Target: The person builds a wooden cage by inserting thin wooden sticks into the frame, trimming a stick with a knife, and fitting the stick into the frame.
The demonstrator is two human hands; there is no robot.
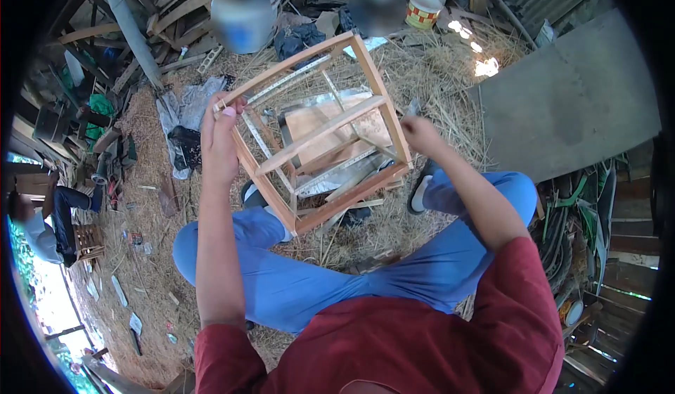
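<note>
An open wooden frame of pale brown bars, like a small stool or seat frame, is held up tilted over the space between the knees. A slat runs across it, and thinner bars show behind. My left hand is closed around its upper left bar, the thumb on top. My right hand is beside the right bar with its fingers curled. A small greyish piece shows just above those fingers; whether it is held or lies on the ground, I cannot tell.
Below the frame lies a light wooden board on straw-covered ground. A large grey sheet is at the right. Buckets and scrap wood line the back. Another person sits at the far left.
</note>
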